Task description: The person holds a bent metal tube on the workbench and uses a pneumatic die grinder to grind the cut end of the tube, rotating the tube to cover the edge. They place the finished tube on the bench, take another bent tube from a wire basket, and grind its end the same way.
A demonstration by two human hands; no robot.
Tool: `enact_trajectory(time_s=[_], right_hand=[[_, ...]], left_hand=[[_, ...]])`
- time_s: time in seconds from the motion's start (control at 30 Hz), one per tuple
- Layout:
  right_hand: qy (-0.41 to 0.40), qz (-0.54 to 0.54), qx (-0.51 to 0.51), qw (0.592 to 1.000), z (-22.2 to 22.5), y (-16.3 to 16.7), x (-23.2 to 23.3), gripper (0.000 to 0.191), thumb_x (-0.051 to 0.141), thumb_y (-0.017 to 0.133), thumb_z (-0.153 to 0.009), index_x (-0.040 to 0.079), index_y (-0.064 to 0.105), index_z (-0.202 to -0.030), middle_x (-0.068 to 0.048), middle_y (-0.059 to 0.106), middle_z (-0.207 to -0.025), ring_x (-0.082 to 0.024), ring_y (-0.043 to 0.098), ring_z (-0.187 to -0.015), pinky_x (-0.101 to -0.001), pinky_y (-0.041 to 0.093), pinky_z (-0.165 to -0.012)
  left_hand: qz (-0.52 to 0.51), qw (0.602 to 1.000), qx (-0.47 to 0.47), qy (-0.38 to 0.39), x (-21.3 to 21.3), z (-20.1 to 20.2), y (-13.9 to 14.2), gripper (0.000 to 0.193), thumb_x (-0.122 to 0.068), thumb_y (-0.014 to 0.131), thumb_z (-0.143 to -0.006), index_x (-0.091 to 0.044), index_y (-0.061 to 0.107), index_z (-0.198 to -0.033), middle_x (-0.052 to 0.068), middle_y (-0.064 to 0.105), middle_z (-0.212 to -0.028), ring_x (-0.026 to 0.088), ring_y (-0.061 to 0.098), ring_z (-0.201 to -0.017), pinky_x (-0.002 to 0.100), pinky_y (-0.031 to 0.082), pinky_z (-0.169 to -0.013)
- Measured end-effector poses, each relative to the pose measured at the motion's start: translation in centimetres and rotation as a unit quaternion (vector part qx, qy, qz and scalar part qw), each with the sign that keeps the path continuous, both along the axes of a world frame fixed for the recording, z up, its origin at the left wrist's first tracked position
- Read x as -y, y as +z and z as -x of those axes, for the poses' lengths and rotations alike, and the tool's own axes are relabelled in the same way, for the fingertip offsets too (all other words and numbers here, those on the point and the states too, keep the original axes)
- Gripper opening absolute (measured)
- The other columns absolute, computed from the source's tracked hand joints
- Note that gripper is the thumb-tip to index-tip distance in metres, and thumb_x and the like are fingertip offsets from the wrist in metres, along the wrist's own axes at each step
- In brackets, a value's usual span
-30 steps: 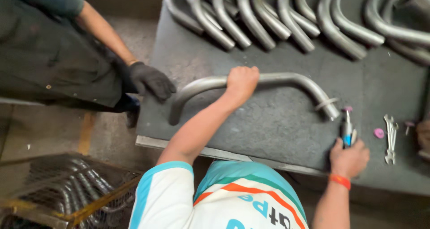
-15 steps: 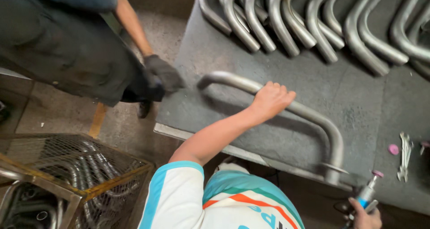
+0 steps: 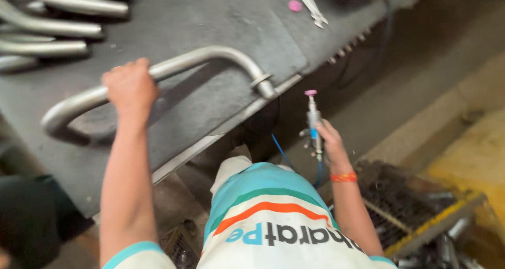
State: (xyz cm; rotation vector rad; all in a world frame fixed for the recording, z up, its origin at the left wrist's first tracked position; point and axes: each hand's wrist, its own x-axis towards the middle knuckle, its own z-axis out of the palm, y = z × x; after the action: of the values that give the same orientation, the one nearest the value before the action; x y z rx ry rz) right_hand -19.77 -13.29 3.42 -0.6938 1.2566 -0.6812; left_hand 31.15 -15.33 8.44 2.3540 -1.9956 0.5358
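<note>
Left hand (image 3: 129,87) clenched around bent metal pipe (image 3: 210,56), which lies on the dark workbench (image 3: 173,16), flanged end at the bench's near edge. Right hand (image 3: 329,140) grips pneumatic die grinder (image 3: 313,122), pink stone up, just off that edge.

A metal workshop: bent steel pipes (image 3: 63,24) on a worn workbench (image 3: 210,27); wire crates (image 3: 415,216) of parts.
</note>
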Motion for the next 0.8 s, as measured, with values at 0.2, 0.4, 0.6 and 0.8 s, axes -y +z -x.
enact_trajectory(time_s=[0.2,0.4,0.6,0.8], right_hand=[[0.002,0.037,-0.053,0.998,1.5,-0.4,-2.2,0.048,0.035,0.058,-0.1,0.011,0.055,-0.142,-0.004,0.063,-0.08,-0.009,0.054,-0.053,-0.0229,0.037,-0.039],[0.069,0.256,-0.293,0.918,-0.3,0.4,-2.9,0.058,0.035,0.065,-0.101,0.012,0.051,-0.152,-0.018,0.071,-0.096,-0.031,0.07,-0.081,-0.0385,0.055,-0.068],[0.128,0.291,-0.356,0.878,-3.2,2.2,-3.7,0.067,0.038,0.066,-0.096,0.015,0.043,-0.154,-0.021,0.073,-0.111,-0.043,0.071,-0.099,-0.0464,0.055,-0.081],[0.154,0.298,-0.401,0.853,-4.3,2.7,-3.2,0.07,0.04,0.067,-0.095,0.015,0.041,-0.156,-0.022,0.072,-0.114,-0.044,0.07,-0.098,-0.0491,0.056,-0.08]], left_hand=[[-0.015,0.999,0.044,0.008,-0.4,0.9,-1.1,0.011,-0.01,0.068,-0.075,-0.016,0.066,-0.083,0.007,0.069,-0.078,0.031,0.066,-0.077,0.044,0.042,-0.067],[0.006,0.996,0.089,-0.017,1.1,1.4,-2.0,0.009,-0.011,0.069,-0.076,-0.017,0.065,-0.081,0.005,0.069,-0.079,0.028,0.066,-0.081,0.042,0.042,-0.072],[-0.009,0.994,0.108,-0.008,2.7,0.8,-2.9,0.013,-0.014,0.072,-0.069,-0.018,0.068,-0.08,0.005,0.07,-0.079,0.027,0.067,-0.081,0.039,0.042,-0.073],[-0.001,0.994,0.112,0.004,3.5,0.5,-3.5,0.013,-0.015,0.072,-0.067,-0.02,0.069,-0.079,0.005,0.07,-0.077,0.026,0.066,-0.079,0.039,0.04,-0.073]])
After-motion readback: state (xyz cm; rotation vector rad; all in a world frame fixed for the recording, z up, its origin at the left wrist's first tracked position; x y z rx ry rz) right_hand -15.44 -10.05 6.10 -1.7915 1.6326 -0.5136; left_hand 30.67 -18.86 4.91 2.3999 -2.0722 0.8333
